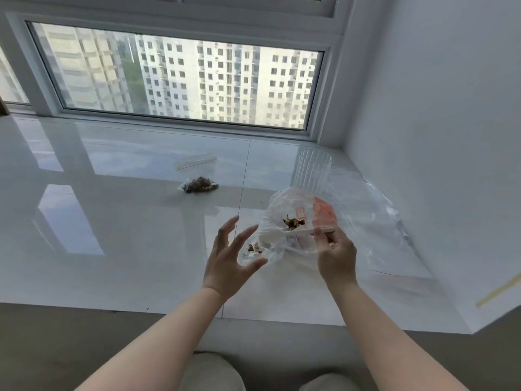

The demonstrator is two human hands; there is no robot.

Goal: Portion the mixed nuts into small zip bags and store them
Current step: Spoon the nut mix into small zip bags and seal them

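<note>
sill (112,221): runs below the window (180,77), wall on its right
filled zip bag (199,185): mid sill, just before an empty zip bag (194,162)
cup (313,172): right, behind the large nut bag (296,221)
spoon (293,233): over the large nut bag

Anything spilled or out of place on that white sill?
A few dark crumbs lie loose on the sill: one speck just left of the big nut bag, another at the near edge. The filled small bag looks intact.

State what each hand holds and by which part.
Right hand pinches the white plastic spoon by its handle end. Left hand is open, holding nothing.
</note>
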